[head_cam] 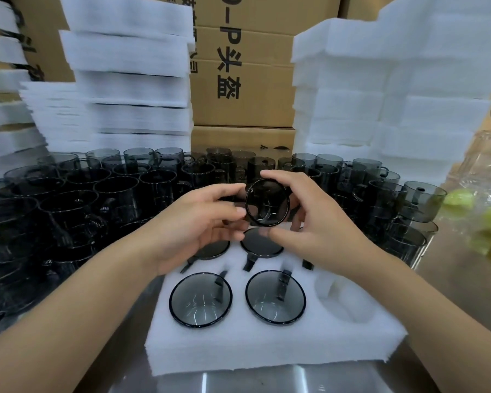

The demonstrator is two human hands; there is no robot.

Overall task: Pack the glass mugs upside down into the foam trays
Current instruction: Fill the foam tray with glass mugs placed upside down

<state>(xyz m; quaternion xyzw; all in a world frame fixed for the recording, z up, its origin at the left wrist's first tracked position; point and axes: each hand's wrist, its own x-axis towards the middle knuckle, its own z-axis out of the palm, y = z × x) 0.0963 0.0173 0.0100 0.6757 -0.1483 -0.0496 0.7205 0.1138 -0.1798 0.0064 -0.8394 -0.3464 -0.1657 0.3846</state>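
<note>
- One foam tray (267, 344) lies on the steel worktop (465, 293) at the middle of its near edge. It has six pockets, in two rows of three.
- Four packed mugs (200, 299) show plainly, base up: two in the near row and two in the far row.
- A dark handle (308, 263) shows in the far right pocket, but the right wrist hides the rest, so a fifth mug cannot be confirmed.
- One empty pocket (343, 302) is at the tray's near right corner.
- One held mug (267, 202) of smoky glass hangs above the tray's far row, a round end turned to the camera.
- The left hand (193, 222) pinches its left side between thumb and fingertips.
- The right hand (318, 222) pinches its right side, forefinger on top and thumb below.
- The loose mugs (116, 199) crowd the worktop's left side, far edge and right side; they are too many and too overlapped to count.
- The foam stacks (131, 80) rise behind them at the far left and far right.
- At least three cardboard boxes (244, 80) are piled between those stacks.
</note>
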